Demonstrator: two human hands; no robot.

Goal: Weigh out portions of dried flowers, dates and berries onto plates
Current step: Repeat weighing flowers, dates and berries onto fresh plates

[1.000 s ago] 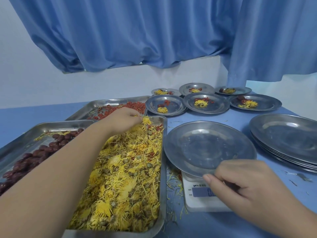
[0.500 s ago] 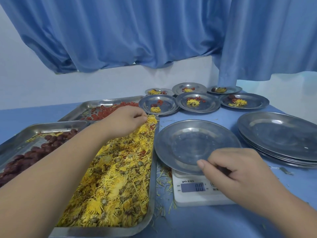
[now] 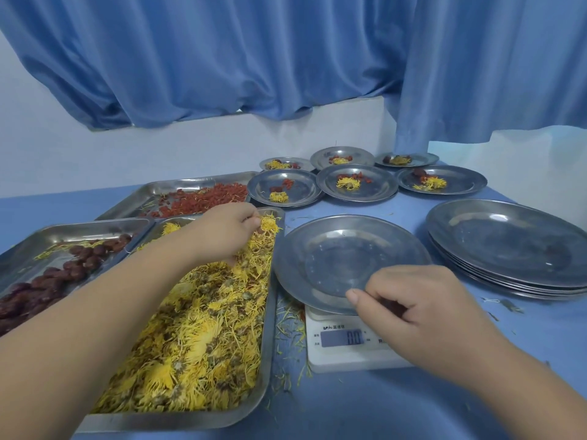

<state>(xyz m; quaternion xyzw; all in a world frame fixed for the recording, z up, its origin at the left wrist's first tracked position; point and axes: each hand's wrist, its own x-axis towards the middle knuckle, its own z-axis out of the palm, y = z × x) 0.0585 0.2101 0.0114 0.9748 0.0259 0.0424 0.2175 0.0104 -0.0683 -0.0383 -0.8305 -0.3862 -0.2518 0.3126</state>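
We see pleated blue curtains hanging before a plain white wall, which meets a blue tabletop below, all under soft, even light.

Flower tray left of scale – plate on scale – plate stack right.

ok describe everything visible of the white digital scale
The white, plastic-looking digital scale lies on the blue table, beside the steel tray of yellow dried flowers. Its bluish display reads 0.0, small print around it. An empty round steel plate rests on top, hiding its rear; the right hand, gripping that plate's rim, covers its right corner.
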